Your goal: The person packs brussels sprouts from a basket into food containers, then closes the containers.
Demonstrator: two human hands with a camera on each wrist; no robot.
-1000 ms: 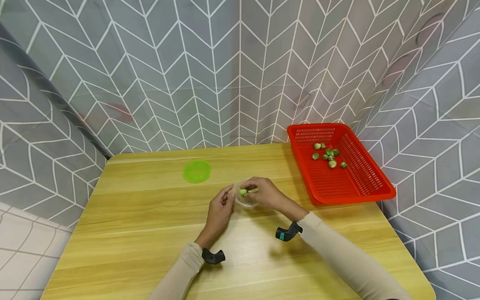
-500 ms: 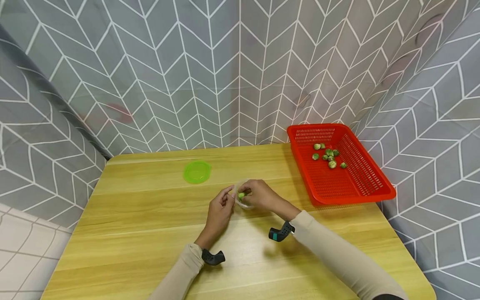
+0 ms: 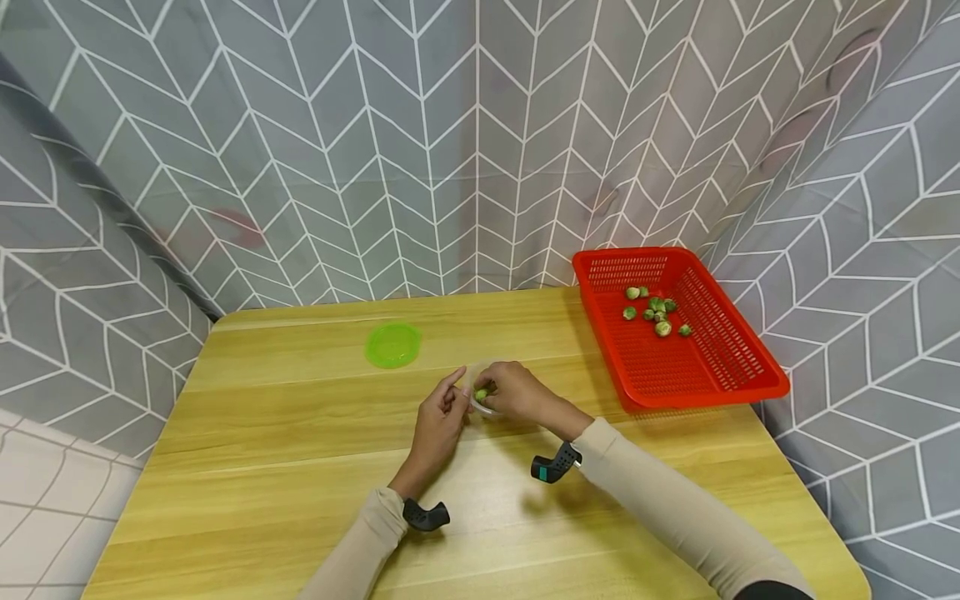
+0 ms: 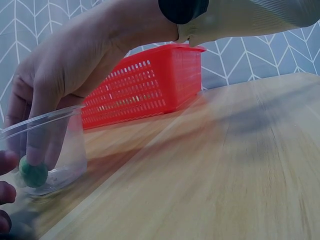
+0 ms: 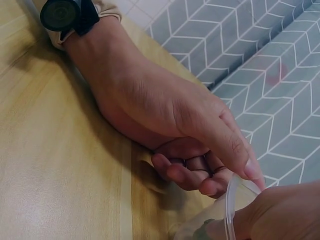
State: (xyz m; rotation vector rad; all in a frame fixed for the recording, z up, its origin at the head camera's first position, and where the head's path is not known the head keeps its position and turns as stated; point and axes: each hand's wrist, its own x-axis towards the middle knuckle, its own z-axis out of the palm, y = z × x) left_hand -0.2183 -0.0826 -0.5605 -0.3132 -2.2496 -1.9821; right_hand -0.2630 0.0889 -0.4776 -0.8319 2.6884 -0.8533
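Note:
A clear round plastic container (image 4: 70, 150) stands on the wooden table between the two hands. My left hand (image 3: 441, 421) steadies it from the left, pinching its rim (image 5: 230, 205) between thumb and index finger while the other fingers curl beside the wall. From the right, my right hand (image 3: 521, 396) reaches over the rim with its fingers down inside. At those fingertips, low in the container, is a green Brussels sprout (image 4: 33, 172), gripped near the bottom. The right hand partly covers the container in the head view.
A red perforated plastic basket (image 3: 675, 367) sits at the table's right rear, with several Brussels sprouts (image 3: 656, 304) in it. A green translucent lid (image 3: 393, 345) lies behind and left of the container. Grey patterned curtains (image 3: 420, 150) hang along the back and sides.
My right hand has shifted slightly left and lower into the container with the Brussels sprout. The left hand stays at the rim; basket and lid have not moved.

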